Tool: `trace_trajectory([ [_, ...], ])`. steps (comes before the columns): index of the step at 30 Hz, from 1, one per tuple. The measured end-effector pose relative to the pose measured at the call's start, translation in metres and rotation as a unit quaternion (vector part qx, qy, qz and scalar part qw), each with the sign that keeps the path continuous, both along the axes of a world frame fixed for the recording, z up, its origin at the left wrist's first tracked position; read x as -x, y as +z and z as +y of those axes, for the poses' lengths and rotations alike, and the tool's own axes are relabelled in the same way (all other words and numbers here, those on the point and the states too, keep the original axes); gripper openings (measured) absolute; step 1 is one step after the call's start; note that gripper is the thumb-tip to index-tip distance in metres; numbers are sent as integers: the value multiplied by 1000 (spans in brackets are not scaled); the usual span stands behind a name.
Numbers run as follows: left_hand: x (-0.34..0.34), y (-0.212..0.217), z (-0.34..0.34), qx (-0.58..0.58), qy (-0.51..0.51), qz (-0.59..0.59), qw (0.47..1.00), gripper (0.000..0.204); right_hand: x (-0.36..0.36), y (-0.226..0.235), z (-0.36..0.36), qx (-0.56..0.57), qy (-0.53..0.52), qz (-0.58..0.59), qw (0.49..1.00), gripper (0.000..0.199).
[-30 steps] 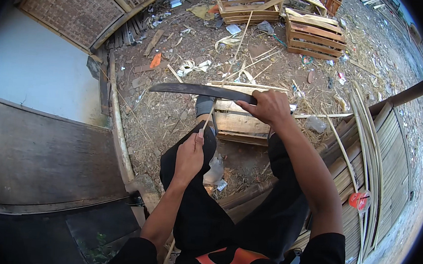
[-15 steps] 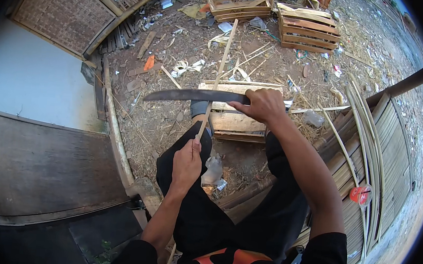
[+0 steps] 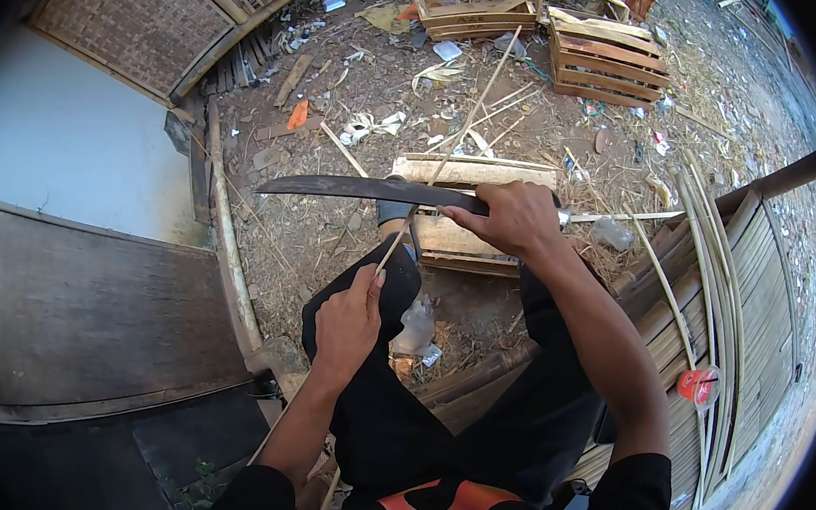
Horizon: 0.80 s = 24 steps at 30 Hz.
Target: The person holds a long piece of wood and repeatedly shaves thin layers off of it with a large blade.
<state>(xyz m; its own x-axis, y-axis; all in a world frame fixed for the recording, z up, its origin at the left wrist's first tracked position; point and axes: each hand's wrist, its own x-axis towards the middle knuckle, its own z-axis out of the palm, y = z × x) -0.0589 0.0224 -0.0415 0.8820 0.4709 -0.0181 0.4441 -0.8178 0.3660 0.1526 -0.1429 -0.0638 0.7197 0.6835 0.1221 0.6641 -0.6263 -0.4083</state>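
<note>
My right hand (image 3: 516, 218) is closed round the handle of a long dark machete (image 3: 337, 186), its blade pointing left and lying across a thin bamboo strip (image 3: 466, 125). Gripped in my left hand (image 3: 350, 322), the strip runs from above my left thigh up and away past the blade, slanting to the right. Its lower end passes back along my left forearm. Beneath the blade and strip stands a low slatted wooden crate (image 3: 472, 239), just beyond my knees. Whether the blade's edge bites into the strip cannot be made out.
More wooden crates (image 3: 607, 62) stand at the far side. Bamboo slats form a bench (image 3: 758, 311) on my right, with long loose strips and a red plastic cup (image 3: 699, 385) on it. A white wall (image 3: 101, 135) bounds the left. Scraps and litter cover the ground.
The bamboo strip has tilted further right at its far end and now shows a narrower side. The machete has shifted slightly left against it. My left hand has moved a little left and down.
</note>
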Motion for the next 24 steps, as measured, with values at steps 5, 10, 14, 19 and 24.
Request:
trace_trajectory([
  [5, 4, -7, 12, -32, -12, -95, 995, 24, 28, 6, 28, -1, 59, 23, 998, 74],
  [10, -1, -6, 4, 36, 37, -92, 994, 26, 20, -7, 29, -4, 75, -9, 997, 77],
  [14, -5, -8, 2, 57, 38, -98, 993, 28, 11, -30, 24, -63, 83, -121, 987, 75],
  [19, -4, -13, 3, 82, 36, -85, 992, 29, 5, -39, 24, -92, 95, -151, 980, 67],
  [24, -3, -10, 4, 93, 37, -65, 993, 36, 1, -42, 24, -101, 93, -163, 977, 73],
])
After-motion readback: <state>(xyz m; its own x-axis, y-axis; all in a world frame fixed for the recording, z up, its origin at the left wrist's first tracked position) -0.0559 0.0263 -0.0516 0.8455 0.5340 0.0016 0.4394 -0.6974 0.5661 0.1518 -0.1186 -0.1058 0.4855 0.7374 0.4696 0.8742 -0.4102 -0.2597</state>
